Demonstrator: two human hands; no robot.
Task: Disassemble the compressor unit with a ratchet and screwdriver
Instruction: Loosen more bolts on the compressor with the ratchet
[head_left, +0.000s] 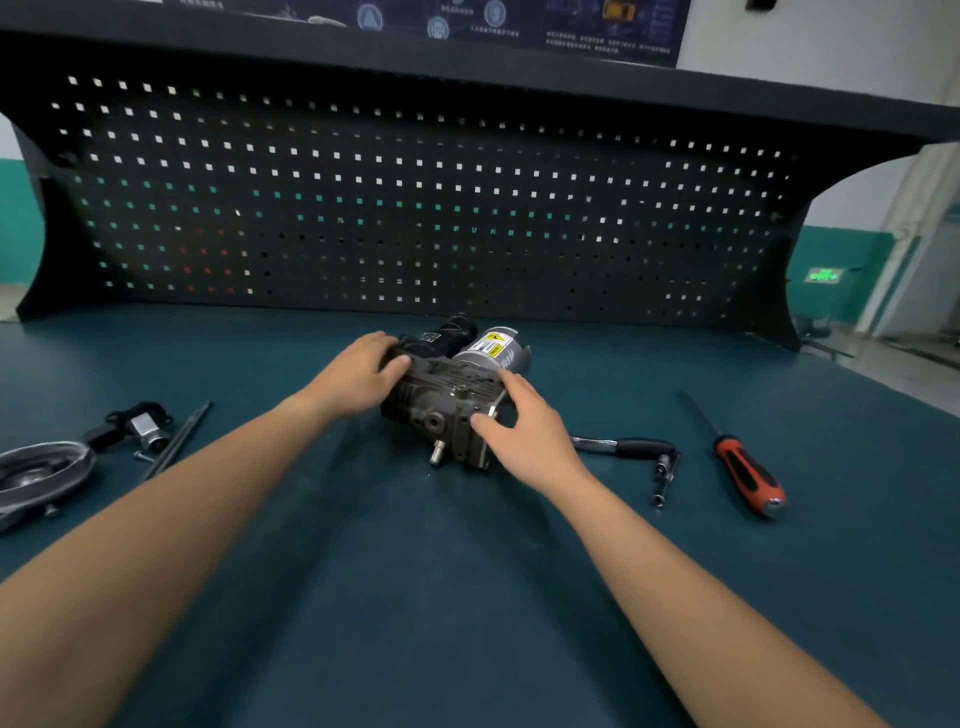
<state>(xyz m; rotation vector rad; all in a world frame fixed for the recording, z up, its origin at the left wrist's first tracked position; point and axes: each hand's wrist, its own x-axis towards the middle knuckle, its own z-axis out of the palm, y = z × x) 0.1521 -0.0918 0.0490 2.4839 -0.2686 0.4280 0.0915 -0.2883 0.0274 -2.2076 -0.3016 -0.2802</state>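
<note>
The compressor unit (447, 395) lies on its side near the middle of the table (415, 597), a little way in front of the pegboard (415, 208). Its near part is a dark grey cast block with cooling fins along the top, a round port on the front face and a short metal fitting (437, 453) sticking out towards the camera. Behind the block, at the right, sits a silver motor cylinder (491, 348) with a yellow warning label; a black cylindrical part (457, 328) lies alongside it on the left.

Both hands are on the unit. The left hand (358, 376) grips its left end, fingers curled over the far side and thumb lying across the finned top. The right hand (530, 431) holds the right side, thumb pressed against the front face and fingers bent over the upper edge.

Just right of the right hand a ratchet (628, 448) lies on the table, its black grip ending in a bent head. Further right lies a screwdriver (748, 470) with a red and black handle, shaft pointing away. Well off to the left lie a small black bracket with a silver piece (137, 428), a pair of long thin rods (179, 439) and an oval metal part (39, 473).
</note>
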